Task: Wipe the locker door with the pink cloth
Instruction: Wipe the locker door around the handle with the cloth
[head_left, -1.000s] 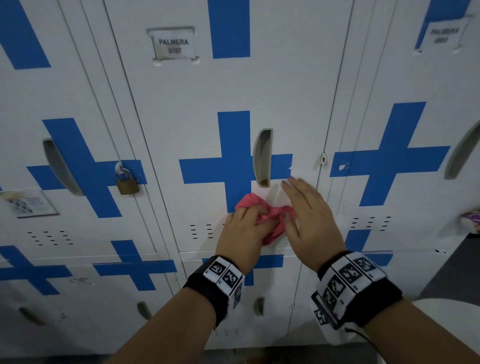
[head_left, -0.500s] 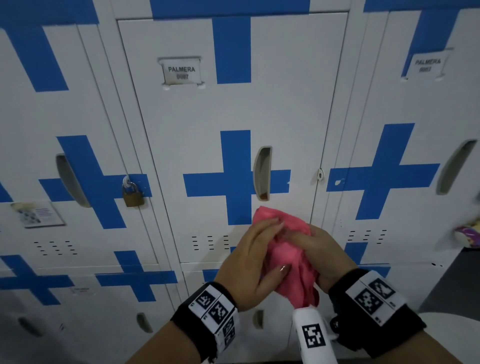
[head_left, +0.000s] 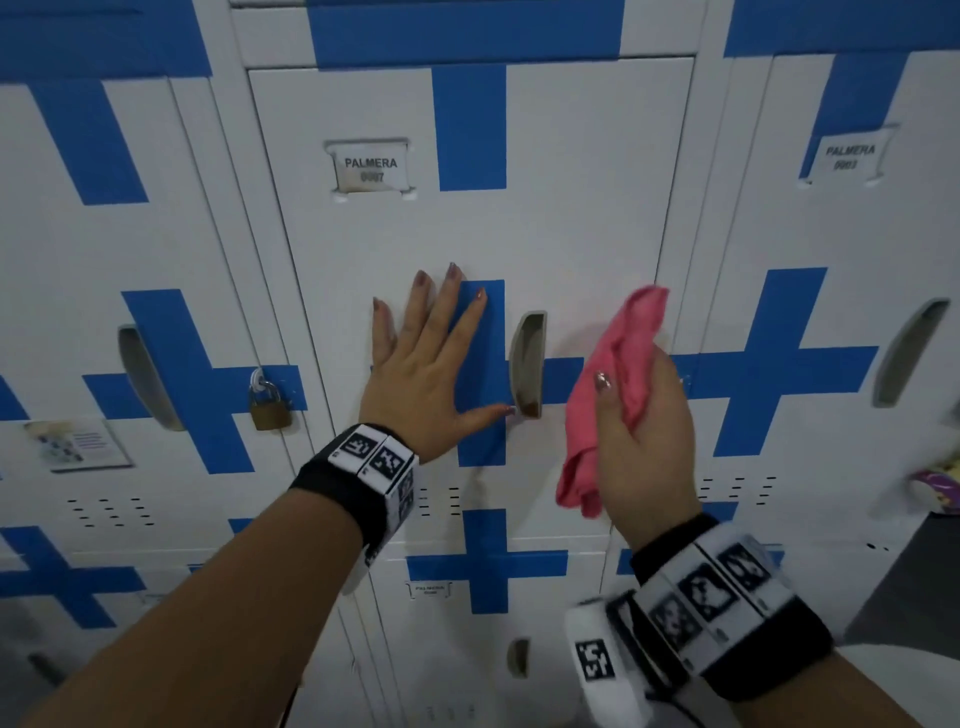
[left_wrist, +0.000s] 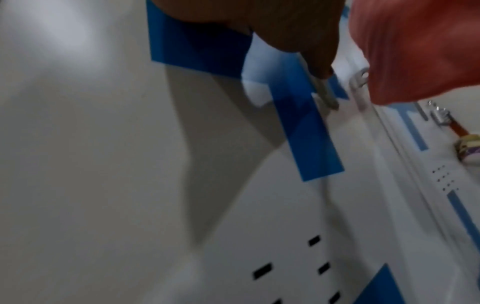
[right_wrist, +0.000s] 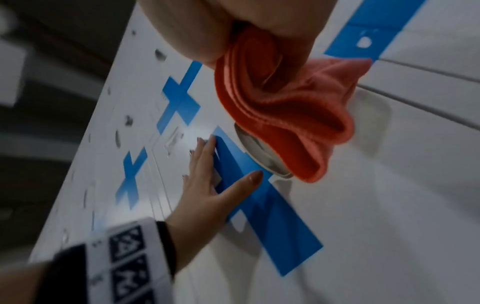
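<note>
The locker door (head_left: 571, 218) is a flat panel of smooth white painted metal, with a broad blue cross (head_left: 480, 374) on its middle and a small name plate (head_left: 370, 167) near the top. A narrow, curved handle recess (head_left: 527, 364) of grey metal is sunk into the door, just right of the cross's upright bar. Short rows of dark vent slits (head_left: 439, 501) sit lower on the panel.

The left hand (head_left: 423, 379) lies flat on the door, fingers straight and spread, partly over the blue cross; its thumb points toward the recess.

The right hand (head_left: 647, 441) grasps the pink cloth (head_left: 623, 364), with the thumb pressed on the fabric and the fingers behind it. The cloth is soft, bunched in loose folds; one end stands above the hand, the other hangs below. It is at the right part of the door, just beside the recess. Whether it touches the metal cannot be told.

On the neighbouring locker at the left hangs a brass padlock (head_left: 269, 405).
</note>
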